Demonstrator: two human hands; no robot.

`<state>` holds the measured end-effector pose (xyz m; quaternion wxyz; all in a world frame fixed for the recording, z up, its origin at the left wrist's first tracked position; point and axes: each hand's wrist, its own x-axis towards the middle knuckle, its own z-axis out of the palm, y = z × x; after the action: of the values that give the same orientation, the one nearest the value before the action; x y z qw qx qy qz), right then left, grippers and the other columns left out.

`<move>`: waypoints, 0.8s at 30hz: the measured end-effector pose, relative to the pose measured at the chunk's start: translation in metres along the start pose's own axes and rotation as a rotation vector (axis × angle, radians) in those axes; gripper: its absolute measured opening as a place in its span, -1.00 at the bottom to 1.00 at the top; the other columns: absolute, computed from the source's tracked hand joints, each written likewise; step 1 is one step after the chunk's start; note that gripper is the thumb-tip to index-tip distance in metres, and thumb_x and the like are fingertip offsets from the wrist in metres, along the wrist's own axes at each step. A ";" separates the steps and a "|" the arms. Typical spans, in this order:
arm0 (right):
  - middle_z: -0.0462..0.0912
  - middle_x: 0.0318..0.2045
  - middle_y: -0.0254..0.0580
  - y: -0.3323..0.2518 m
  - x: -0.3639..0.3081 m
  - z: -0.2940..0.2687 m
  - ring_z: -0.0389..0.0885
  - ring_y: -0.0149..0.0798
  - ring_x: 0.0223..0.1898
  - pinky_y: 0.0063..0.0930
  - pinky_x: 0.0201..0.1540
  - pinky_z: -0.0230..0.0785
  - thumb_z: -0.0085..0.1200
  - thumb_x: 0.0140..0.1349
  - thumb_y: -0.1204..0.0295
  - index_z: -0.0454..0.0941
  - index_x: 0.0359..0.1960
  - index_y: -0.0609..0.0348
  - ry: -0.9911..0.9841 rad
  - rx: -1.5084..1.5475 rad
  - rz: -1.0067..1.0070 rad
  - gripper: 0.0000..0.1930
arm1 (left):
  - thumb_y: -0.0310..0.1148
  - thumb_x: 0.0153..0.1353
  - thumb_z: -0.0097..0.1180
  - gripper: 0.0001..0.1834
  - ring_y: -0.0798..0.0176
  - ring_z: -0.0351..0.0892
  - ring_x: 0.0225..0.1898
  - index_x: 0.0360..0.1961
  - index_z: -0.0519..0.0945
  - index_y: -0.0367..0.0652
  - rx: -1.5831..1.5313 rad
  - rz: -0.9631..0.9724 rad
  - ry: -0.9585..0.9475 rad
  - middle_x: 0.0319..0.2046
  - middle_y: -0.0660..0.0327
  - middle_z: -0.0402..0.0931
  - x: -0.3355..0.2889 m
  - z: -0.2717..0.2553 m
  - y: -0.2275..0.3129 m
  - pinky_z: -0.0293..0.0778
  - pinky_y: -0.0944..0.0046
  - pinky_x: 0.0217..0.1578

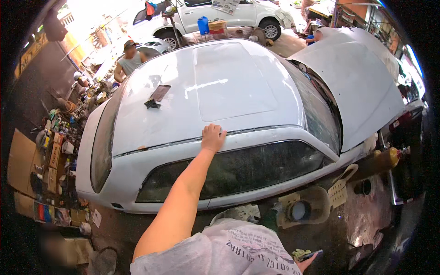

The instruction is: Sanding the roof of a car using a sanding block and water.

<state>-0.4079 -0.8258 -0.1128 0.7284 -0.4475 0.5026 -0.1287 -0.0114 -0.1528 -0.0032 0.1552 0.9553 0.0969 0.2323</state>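
My left hand (213, 138) rests at the near edge of a car roof (238, 87), by the dark seam above the side window (247, 167). Its fingers are curled together; what they hold, if anything, is hidden. Low by my shirt, my right hand (304, 265) is partly in view, closed on a dark, flat phone (313, 255). A crumpled yellowish thing (300, 253) shows beside it. Farther left on the roof lie a brownish rectangular sheet (160, 93) and a small black item (152, 104). The roof is pale grey with white streaks.
The hood (353, 78) stands raised at the right. A plastic chair (338, 193) and a gas cylinder (389, 158) are near the car's side. Another person (130, 60) is beyond the car's left end, near cluttered shelves. A white pickup (215, 18) stands behind.
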 end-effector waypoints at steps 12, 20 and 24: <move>0.70 -0.07 -0.01 -0.042 -0.015 0.077 0.69 0.12 -0.08 0.15 -0.13 0.53 -0.01 0.37 -0.17 0.57 0.00 0.00 -0.278 0.249 0.151 -0.48 | -0.13 0.28 0.15 -0.72 -0.10 0.50 -0.22 -0.41 0.56 -0.11 0.051 0.236 0.014 -0.36 0.09 0.53 -0.007 0.011 -0.011 0.40 -0.09 -0.14; 0.68 -0.25 -0.27 0.008 0.063 0.119 0.68 -0.24 -0.27 -0.09 -0.23 0.60 0.08 0.38 -0.05 0.58 -0.07 -0.04 -0.137 -0.042 0.236 -0.62 | -0.22 0.35 0.17 -0.66 -0.10 0.44 -0.35 -0.48 0.48 -0.24 0.130 0.221 -0.039 -0.49 0.04 0.44 -0.008 0.027 -0.017 0.36 -0.06 -0.26; 0.65 -0.22 -0.33 0.048 0.132 0.138 0.64 -0.30 -0.25 -0.20 -0.24 0.55 0.14 0.33 -0.11 0.58 -0.03 -0.03 0.038 -0.253 0.297 -0.55 | -0.37 0.30 0.17 -0.83 -0.09 0.51 -0.22 -0.32 0.56 -0.29 0.072 0.184 0.013 -0.36 0.03 0.52 -0.010 0.036 -0.052 0.43 -0.01 -0.14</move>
<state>-0.2423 -0.8107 -0.2185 0.6678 -0.4539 0.5888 0.0363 -0.0090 -0.1154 -0.0552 0.0982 0.9636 0.0183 0.2479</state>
